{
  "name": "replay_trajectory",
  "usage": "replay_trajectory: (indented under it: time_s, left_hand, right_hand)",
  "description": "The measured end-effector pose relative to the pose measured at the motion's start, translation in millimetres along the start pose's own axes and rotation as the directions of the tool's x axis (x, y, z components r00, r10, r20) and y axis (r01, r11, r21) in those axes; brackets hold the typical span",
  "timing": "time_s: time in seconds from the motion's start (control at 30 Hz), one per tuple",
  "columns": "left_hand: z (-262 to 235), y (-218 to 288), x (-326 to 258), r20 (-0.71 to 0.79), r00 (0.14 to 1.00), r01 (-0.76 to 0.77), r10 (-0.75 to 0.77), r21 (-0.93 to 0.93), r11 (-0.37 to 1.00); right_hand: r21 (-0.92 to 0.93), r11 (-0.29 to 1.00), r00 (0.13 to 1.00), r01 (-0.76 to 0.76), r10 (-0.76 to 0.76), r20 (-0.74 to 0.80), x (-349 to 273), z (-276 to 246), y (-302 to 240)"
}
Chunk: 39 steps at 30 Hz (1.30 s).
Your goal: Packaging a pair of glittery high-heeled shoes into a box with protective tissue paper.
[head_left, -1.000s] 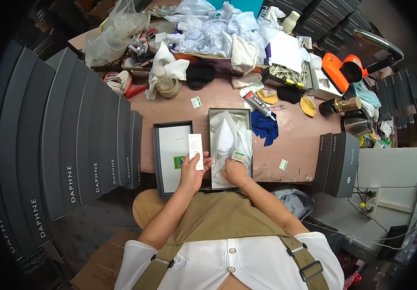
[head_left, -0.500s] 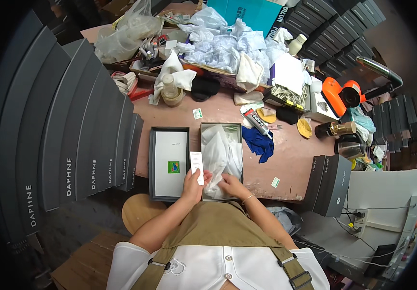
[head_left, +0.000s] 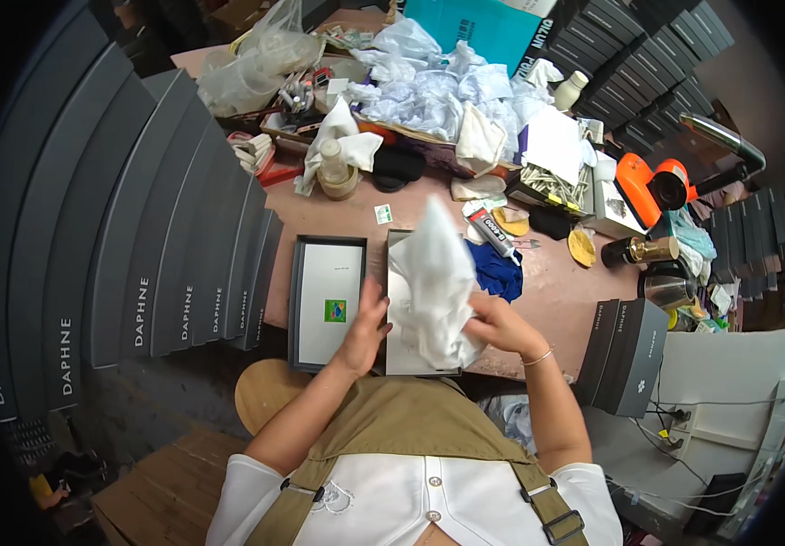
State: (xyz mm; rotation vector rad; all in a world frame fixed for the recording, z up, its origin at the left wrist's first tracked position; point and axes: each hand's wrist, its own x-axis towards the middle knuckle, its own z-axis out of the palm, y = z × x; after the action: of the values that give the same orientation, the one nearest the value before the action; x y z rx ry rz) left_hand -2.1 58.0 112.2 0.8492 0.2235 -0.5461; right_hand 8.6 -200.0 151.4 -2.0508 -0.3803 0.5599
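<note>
A white, crinkled wrapped bundle, blurred by motion, is held up over a shallow dark box; what it contains is hidden. My right hand grips its right side. On the other side my left hand is open, fingers stretched upward, holding nothing I can see. It hovers between that box and a dark box lid, whose white inside bears a green square sticker.
Tall stacks of grey boxes rise at left, and more boxes stand at right. Glue tube, blue cloth and glass jar lie beyond. Behind are crumpled white paper and an orange tool.
The white bundle has come up out of the box in my right hand. The white paper slip that my left hand held is out of sight, and that hand has opened.
</note>
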Motion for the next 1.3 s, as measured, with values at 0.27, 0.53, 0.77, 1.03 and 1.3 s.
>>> replay_trajectory:
  time_s: [0.27,0.53,0.77,1.03,1.3]
  left_hand:
    - [-14.6,19.0,44.7,-0.298,0.942,-0.052,-0.153,-0.58,0.813]
    - [-61.0,45.2,58.0,-0.475,0.877,-0.303,0.067,-0.44,0.845]
    - [-38.7,48.9,27.4,-0.115,0.993,-0.001,-0.036,-0.309,0.951]
    - [-101.4,78.1,22.4,-0.027,0.995,-0.095,0.099,0.125,0.988]
    - [-11.3,147.8,-1.2,0.215,0.12,-0.508,0.969,0.852,-0.126]
  right_hand:
    - [-0.902,0.418,0.874,0.11,-0.472,-0.112,38.4,5.2,-62.9]
    - [0.345,0.939,0.997,-0.006,-0.021,0.076,-4.7,89.7,-73.5]
    - [0.622,0.783,0.986,0.017,0.091,-0.141,24.8,36.7,-46.5]
    - [0.922,0.386,0.94,0.034,0.3,-0.16,-10.1,39.4,-4.4]
    - [0.737,0.674,0.846,-0.054,0.423,-0.325,-59.7,8.0,-5.7]
